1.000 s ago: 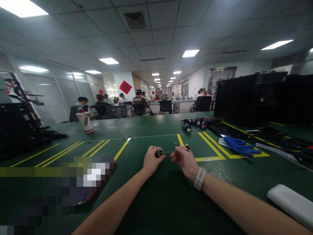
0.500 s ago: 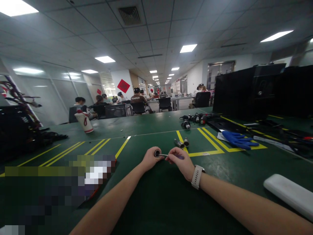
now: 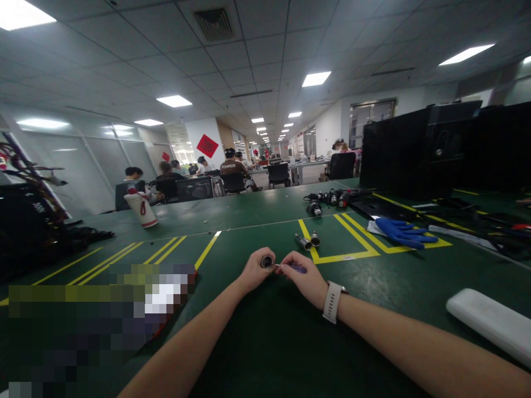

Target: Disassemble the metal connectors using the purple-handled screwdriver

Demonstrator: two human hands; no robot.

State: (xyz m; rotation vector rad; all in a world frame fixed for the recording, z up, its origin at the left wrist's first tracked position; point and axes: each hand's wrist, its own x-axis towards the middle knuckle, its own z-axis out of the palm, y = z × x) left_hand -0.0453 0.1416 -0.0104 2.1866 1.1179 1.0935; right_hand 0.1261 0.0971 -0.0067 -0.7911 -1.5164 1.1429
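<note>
My left hand (image 3: 253,272) is closed around a round metal connector shell (image 3: 266,262), its dark open end facing me. A small screwdriver (image 3: 297,269) with a purple handle and thin shaft is pinched in my right hand (image 3: 302,276), which wears a pale watch. The shaft points left to the side of the shell, close to my left fingers. Whether the tip touches the shell I cannot tell. Beyond my hands, two similar metal shells (image 3: 306,243) lie side by side on the green table (image 3: 265,342).
Several dark metal connectors (image 3: 316,208) lie farther back. To the right are a blue glove (image 3: 404,233), a white oblong case (image 3: 489,320) and black computer cases (image 3: 404,160). A paper cup (image 3: 143,210) stands at left, behind a blurred-out object (image 3: 166,298). People sit at desks beyond.
The screwdriver's shaft has shifted from across the shell's open end to its right side. My right hand has come slightly left, and the view has moved a little.
</note>
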